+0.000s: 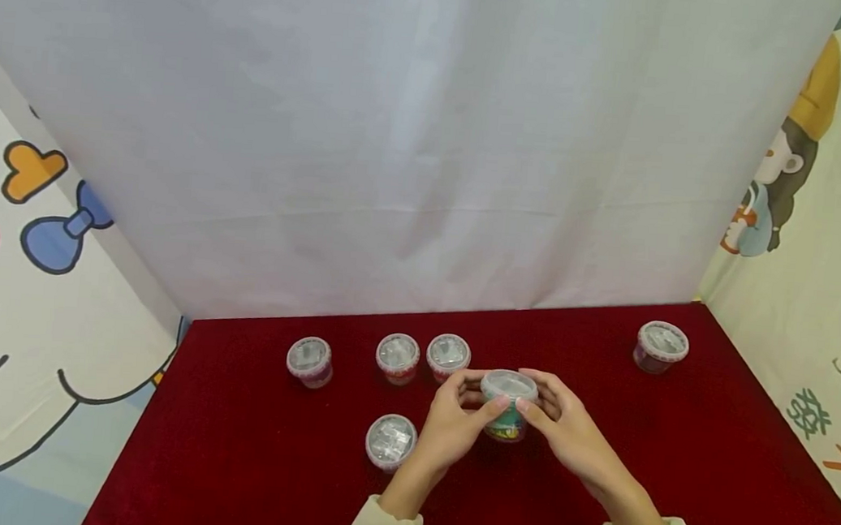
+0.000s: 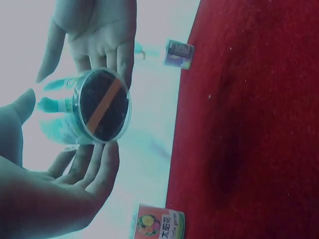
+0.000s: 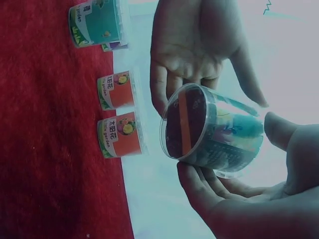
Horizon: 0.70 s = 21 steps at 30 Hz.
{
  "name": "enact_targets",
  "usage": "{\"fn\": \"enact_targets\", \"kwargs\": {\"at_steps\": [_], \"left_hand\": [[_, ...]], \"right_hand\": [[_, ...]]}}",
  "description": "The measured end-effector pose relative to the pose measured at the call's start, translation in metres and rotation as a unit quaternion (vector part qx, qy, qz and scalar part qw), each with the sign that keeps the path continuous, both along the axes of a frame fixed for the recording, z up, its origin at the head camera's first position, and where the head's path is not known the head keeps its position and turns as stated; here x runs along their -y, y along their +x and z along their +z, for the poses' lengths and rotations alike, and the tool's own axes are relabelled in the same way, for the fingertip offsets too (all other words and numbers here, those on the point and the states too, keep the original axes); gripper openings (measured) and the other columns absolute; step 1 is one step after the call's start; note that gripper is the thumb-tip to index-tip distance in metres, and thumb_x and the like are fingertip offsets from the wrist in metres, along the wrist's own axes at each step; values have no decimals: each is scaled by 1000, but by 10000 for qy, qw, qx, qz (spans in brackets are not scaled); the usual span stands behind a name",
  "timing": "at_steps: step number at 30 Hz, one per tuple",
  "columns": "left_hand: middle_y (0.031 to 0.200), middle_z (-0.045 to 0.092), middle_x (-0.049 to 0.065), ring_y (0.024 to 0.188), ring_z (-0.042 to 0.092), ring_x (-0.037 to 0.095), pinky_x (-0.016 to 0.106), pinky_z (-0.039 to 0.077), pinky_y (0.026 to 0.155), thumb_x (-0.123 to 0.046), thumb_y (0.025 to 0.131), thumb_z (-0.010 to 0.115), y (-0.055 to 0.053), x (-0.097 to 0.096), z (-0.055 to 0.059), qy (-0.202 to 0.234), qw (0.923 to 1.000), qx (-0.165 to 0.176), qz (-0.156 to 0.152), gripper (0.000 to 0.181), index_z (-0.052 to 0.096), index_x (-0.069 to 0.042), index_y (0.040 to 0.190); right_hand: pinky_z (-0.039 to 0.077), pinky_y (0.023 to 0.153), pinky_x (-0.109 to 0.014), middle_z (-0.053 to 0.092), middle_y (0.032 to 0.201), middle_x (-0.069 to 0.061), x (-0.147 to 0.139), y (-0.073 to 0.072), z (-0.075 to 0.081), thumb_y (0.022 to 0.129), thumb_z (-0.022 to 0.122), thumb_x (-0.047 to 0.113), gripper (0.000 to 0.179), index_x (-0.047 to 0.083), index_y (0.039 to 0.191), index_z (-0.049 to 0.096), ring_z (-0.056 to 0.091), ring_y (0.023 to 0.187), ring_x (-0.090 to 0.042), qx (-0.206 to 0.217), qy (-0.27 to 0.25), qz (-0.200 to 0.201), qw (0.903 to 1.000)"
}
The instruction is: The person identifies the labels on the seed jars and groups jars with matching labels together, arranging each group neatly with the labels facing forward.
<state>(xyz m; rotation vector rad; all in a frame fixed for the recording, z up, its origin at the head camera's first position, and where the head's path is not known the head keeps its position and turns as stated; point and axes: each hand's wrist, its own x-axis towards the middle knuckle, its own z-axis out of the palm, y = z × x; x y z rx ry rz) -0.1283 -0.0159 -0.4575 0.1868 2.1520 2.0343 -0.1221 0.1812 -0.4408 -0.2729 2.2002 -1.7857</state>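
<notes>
A clear plastic cup (image 1: 505, 419) with a teal label and a clear lid is held between both hands, raised over the red cloth. My left hand (image 1: 449, 419) grips its left side, thumb in front and fingers curving behind. On the other side, my right hand (image 1: 569, 423) grips it the same way, with the thumb near the lid rim. Both wrist views show the cup's underside (image 2: 104, 105), with dark contents and an orange strip across it. Its base (image 3: 185, 122) points toward the cloth.
Two red-labelled cups (image 1: 397, 358) (image 1: 448, 355) stand behind the hands. A purple-looking cup (image 1: 309, 361) is at the left, another purple one (image 1: 661, 347) at the far right. Beside the left forearm stands a teal-labelled cup (image 3: 94, 22). A white curtain (image 1: 397, 171) hangs behind the red cloth (image 1: 246, 445).
</notes>
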Motion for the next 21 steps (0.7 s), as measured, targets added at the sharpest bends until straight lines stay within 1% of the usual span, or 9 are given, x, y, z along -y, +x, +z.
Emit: {"fn": "enact_targets", "kwargs": {"at_steps": [2, 4, 6, 8, 10, 12, 16, 19, 21], "left_hand": [[128, 65, 13, 110, 62, 18, 25, 53, 86, -31, 99, 71, 1, 3, 1, 4, 10000, 28, -43, 48, 55, -4, 137], [132, 62, 14, 111, 61, 18, 26, 52, 87, -30, 102, 67, 2, 6, 1, 40, 9999, 46, -146, 47, 54, -5, 139], [135, 61, 15, 112, 61, 18, 26, 52, 88, -30, 103, 65, 3, 9, 2, 125, 9995, 75, -274, 46, 54, -5, 141], [135, 61, 15, 111, 62, 17, 25, 52, 88, -30, 104, 64, 3, 11, 2, 192, 9991, 84, -370, 47, 54, -6, 143], [133, 63, 15, 110, 64, 17, 24, 53, 86, -30, 103, 66, 3, 12, 2, 218, 9991, 73, -346, 48, 56, -7, 143], [129, 66, 14, 107, 65, 17, 23, 53, 84, -31, 101, 69, 4, 12, 3, 199, 9996, 31, -188, 48, 58, -6, 141], [120, 69, 14, 103, 65, 17, 25, 54, 81, -31, 96, 75, 6, 10, 5, 129, 9998, -11, 162, 51, 59, -4, 136], [121, 68, 15, 103, 64, 17, 28, 55, 83, -31, 96, 74, 8, 10, 7, 91, 9998, -8, 185, 51, 57, -3, 136], [125, 66, 15, 104, 63, 16, 29, 55, 85, -31, 99, 71, 9, 11, 9, 104, 9999, 44, 112, 50, 55, -3, 137]], "right_hand": [[46, 113, -46, 41, 158, -26, 0, 0, 1, 109, 53, 29, 59, 0, 156, 31, 43, 145, -41, 66, -52, 26, 10000], [47, 111, -43, 44, 155, -26, -1, -1, 1, 110, 52, 29, 58, -1, 154, 31, 47, 142, -39, 99, -121, 75, 9998], [49, 107, -35, 47, 152, -27, -2, -1, 2, 110, 51, 28, 55, -2, 153, 32, 52, 137, -34, 126, -246, 159, 9995], [49, 103, -27, 48, 151, -25, -2, 0, 2, 110, 51, 28, 54, -1, 152, 33, 53, 135, -27, 153, -354, 201, 9991], [49, 102, -22, 46, 151, -25, 0, 0, 2, 110, 50, 28, 54, 0, 153, 33, 51, 135, -25, 133, -422, 233, 9987], [48, 102, -20, 45, 151, -24, 2, 1, 2, 110, 50, 28, 55, 1, 154, 33, 49, 137, -27, 134, -445, 201, 9987], [49, 103, -27, 44, 152, -24, 9, 1, 3, 109, 54, 27, 58, 3, 156, 32, 46, 140, -35, 100, -343, 130, 9993], [48, 105, -34, 44, 154, -23, 11, 0, 3, 108, 56, 27, 58, 4, 156, 33, 44, 142, -38, 78, -277, 136, 9995], [47, 107, -38, 43, 155, -23, 10, 0, 3, 109, 54, 27, 57, 4, 156, 33, 41, 145, -39, 54, -278, 188, 9994]]}}
